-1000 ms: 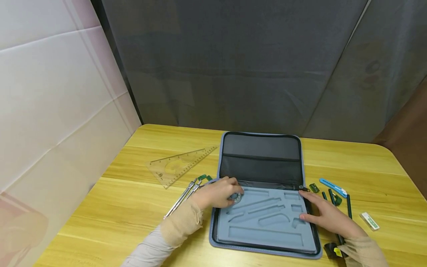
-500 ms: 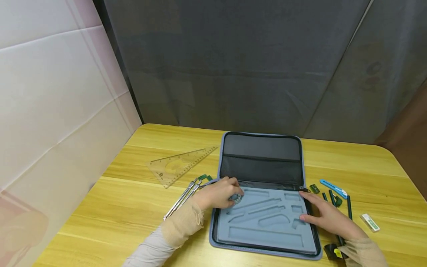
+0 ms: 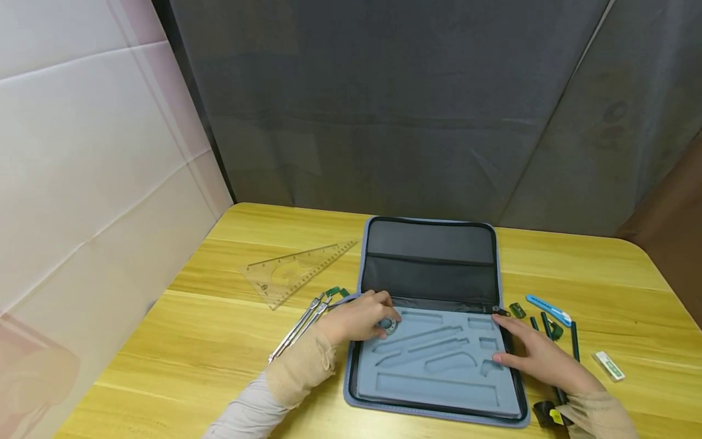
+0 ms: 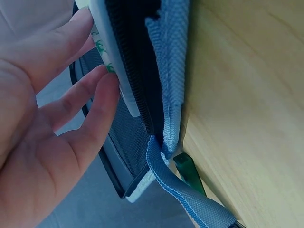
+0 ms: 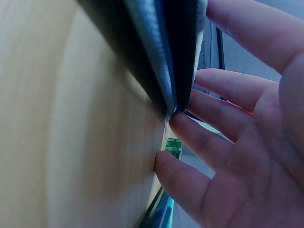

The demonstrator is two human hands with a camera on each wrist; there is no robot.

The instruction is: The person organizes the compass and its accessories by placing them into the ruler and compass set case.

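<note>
An open blue zip case [image 3: 428, 256] lies on the yellow table, and its grey-blue foam insert [image 3: 439, 390] shows several empty cut-outs. My left hand [image 3: 359, 317] sits at the insert's top-left corner, with fingers curled round a small round disc [image 3: 387, 325]. In the left wrist view my fingers [image 4: 95, 109] touch a white piece with green marks at the case edge [image 4: 166, 71]. My right hand [image 3: 534, 353] rests flat on the case's right rim, fingers straight. The right wrist view shows those fingers [image 5: 223, 99] against the case edge [image 5: 161, 52].
A metal compass [image 3: 298, 326] and a clear set square [image 3: 296, 273] lie left of the case. To the right are a blue pen [image 3: 548, 308], dark green pencils [image 3: 573, 340], a small green piece [image 3: 517, 309], a white eraser [image 3: 607, 364] and a black sharpener [image 3: 545, 413].
</note>
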